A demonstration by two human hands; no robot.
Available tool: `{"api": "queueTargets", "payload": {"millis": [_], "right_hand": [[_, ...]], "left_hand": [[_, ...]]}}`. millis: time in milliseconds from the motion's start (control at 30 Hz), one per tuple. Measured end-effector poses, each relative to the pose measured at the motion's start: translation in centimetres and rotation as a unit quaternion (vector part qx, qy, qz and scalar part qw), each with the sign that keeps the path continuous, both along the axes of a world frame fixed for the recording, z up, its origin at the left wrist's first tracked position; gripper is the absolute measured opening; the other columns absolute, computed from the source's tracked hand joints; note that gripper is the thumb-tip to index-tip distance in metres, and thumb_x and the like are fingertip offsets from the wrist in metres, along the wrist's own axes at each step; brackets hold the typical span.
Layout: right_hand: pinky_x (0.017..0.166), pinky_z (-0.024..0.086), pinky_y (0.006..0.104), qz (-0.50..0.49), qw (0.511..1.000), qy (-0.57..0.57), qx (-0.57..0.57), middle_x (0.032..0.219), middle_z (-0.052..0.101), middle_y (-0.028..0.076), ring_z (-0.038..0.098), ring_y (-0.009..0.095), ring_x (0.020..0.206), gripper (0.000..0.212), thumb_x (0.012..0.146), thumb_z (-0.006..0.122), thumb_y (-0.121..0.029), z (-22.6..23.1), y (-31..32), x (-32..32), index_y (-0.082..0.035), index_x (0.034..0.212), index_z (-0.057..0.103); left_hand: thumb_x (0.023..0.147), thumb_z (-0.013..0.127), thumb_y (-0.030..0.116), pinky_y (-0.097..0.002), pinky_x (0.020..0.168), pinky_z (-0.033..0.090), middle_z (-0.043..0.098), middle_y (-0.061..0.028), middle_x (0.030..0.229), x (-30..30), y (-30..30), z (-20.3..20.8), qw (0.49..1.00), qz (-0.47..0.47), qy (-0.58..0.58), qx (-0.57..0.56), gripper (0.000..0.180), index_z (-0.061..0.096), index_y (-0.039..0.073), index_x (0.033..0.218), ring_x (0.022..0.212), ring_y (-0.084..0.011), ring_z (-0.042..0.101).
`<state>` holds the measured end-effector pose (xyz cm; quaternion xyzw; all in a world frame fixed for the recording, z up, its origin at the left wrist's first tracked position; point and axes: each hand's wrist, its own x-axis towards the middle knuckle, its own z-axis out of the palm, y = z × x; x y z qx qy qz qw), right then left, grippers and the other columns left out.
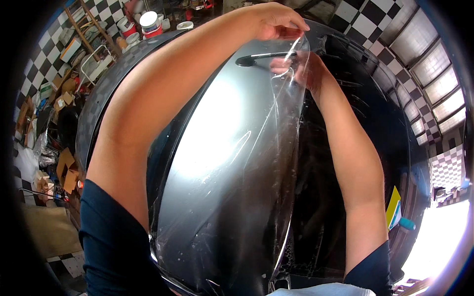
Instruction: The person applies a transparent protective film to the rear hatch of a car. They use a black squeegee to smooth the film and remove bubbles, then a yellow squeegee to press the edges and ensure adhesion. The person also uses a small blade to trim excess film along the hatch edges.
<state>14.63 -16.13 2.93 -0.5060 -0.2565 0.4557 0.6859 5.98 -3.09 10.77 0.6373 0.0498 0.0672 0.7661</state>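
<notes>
Checkered walls (pixel 368 15) flank a dark car panel (pixel 318 187), over which the left hand (pixel 280 22) pinches clear film (pixel 247 148) by its far edge, the right hand (pixel 310 74) behind it, grip unclear; positioning seems underway, probably needing even tension next.

Two bare hands are in view, one left hand (pixel 282 23) and one right hand (pixel 312 74), with two forearms and two dark blue sleeves (pixel 113 237). There is one sheet of clear film (pixel 276 138), one dark glossy car (pixel 321 197) and one black wiper-like arm (pixel 247 60). One scraper (pixel 396 213) with a single yellow blade and a single teal handle counts too. Off to the left there are one wooden ladder (pixel 85 24), one white metal frame (pixel 96 64), at least three tubs (pixel 150 23) and at least one open cardboard box (pixel 66 167). Smaller clutter (pixel 44 143) there is too jumbled to count.
</notes>
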Motion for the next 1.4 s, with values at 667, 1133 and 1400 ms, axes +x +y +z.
{"api": "queueTargets", "payload": {"millis": [667, 1133, 1400], "right_hand": [[0.093, 0.046, 0.0568, 0.056, 0.998, -0.035, 0.014, 0.122, 0.037, 0.044, 0.048, 0.054, 0.109, 0.054, 0.098, 0.02, -0.025, 0.8, -0.5, -2.5, 0.019, 0.129, 0.02], [0.096, 0.043, 0.0564, 0.076, 0.991, -0.102, 0.042, 0.128, 0.045, 0.028, 0.051, 0.042, 0.112, 0.046, 0.096, 0.032, -0.023, -1.9, 1.0, 0.7, 0.009, 0.128, 0.036], [0.108, 0.012, 0.0649, 0.066, 0.992, 0.078, 0.077, 0.149, 0.016, 0.02, 0.016, 0.047, 0.135, 0.07, 0.091, 0.027, -0.046, 0.9, -0.7, -3.7, 0.003, 0.141, 0.019]], "left_hand": [[0.076, 0.07, 0.004, -0.029, 0.058, 0.047, 0.06, -0.0061, 0.073, -1.7, 3.1, -2.1, 0.993, -0.015, 0.116, 0.017, 0.012, 0.061, 0.007, 0.084, 0.066, -0.0165, 0.058], [0.074, 0.064, 0.014, -0.0261, 0.054, 0.051, 0.063, -0.0087, 0.069, -6.3, -4.0, -1.0, 0.934, 0.047, 0.034, 0.351, 0.017, 0.065, -0.001, 0.083, 0.056, -0.0161, 0.061], [0.071, 0.063, 0.01, -0.0309, 0.059, 0.048, 0.063, -0.0087, 0.07, -5.3, -9.1, 1.7, 0.945, 0.044, 0.054, 0.319, 0.011, 0.068, 0.001, 0.073, 0.062, -0.0171, 0.06]]}}
